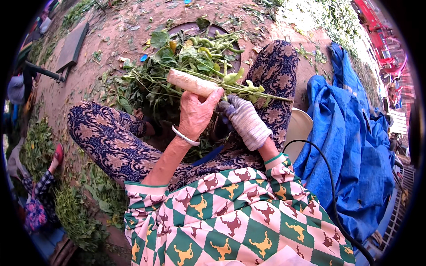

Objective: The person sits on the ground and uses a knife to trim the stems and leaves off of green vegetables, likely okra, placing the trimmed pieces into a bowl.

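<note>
The left hand (197, 113) pinched a pale cylinder (191, 82), which projected up-left from the grip, its long axis sloping down rightward. The podded stalk (276, 97) ran alongside, just beyond the nearer gloved right hand (246, 122), whose grip could not be determined

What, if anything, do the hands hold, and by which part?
The left hand holds a pale stick by its right end; for the right hand, it cannot be told.

You are using one bare left grip (195, 114) and one gloved right grip (248, 122), two in all. You are holding one pale cylinder (190, 81) in the left. Beyond them, one round tray (184, 28) and two blue scraps (143, 57) are lying; rightward, one blue tarp (339, 146).
</note>
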Demonstrator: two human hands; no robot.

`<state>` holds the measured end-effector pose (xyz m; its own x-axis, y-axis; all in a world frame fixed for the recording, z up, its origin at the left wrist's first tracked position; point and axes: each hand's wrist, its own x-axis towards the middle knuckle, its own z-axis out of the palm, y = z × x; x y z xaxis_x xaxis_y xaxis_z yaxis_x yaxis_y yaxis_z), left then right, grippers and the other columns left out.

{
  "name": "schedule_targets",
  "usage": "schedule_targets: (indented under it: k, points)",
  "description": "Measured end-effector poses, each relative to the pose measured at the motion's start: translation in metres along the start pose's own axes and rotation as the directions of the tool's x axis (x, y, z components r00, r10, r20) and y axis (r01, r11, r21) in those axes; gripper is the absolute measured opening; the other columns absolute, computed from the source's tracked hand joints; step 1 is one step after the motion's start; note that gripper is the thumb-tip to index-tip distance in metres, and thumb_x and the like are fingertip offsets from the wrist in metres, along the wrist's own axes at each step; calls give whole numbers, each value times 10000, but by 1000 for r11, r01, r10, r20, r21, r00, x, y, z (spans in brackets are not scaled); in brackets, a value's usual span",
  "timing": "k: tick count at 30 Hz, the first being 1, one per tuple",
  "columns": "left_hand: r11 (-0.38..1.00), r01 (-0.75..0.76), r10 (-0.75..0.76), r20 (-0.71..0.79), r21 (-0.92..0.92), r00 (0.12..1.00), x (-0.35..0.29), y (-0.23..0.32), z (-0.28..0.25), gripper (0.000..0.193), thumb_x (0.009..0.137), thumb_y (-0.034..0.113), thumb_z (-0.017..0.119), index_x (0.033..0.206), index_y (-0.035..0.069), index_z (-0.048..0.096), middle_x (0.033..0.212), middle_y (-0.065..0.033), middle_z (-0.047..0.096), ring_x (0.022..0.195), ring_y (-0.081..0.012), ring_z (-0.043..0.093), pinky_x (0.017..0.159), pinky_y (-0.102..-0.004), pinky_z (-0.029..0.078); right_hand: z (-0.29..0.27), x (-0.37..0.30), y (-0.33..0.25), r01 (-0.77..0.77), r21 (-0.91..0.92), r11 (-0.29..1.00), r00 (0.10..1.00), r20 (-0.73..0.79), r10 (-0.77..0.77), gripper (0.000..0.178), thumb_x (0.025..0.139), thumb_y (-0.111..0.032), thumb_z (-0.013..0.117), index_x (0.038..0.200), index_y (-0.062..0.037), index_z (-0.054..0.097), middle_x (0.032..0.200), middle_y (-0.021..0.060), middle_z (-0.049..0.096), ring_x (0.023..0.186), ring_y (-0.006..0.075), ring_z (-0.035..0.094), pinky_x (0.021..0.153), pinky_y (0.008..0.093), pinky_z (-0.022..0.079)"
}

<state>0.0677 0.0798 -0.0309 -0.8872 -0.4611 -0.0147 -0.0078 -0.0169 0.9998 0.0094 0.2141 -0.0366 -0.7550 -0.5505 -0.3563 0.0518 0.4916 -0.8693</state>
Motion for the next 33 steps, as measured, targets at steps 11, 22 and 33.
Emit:
schedule_targets:
  k: [11,22,33]
  points:
    - [981,-118,118,13,154,993,-2,7,2,103,830,76,627,884,-11,617,749,-33,643,690,-72,587,626,-203,470,-13,-12,-8,48,379,924,990,108,-95,236,927,-264,489,973,-58,596,637,-48,513,508,45,446,436,193,350]
    - [1000,-16,16,39,-5,999,0,14,-4,140,831,86,633,901,-33,615,780,-44,640,699,-95,604,645,-226,485,-13,-7,-19,-303,398,866,952,174,253,241,909,-336,512,903,-105,579,563,-72,453,431,27,375,376,173,263]
    - [976,141,-147,-27,-166,989,-5,23,5,188,822,135,659,945,-1,620,818,-16,619,689,-71,568,593,-210,476,-8,3,-14,-113,4,994,992,-51,113,302,800,-318,636,828,-18,630,639,127,604,555,239,566,543,352,451]
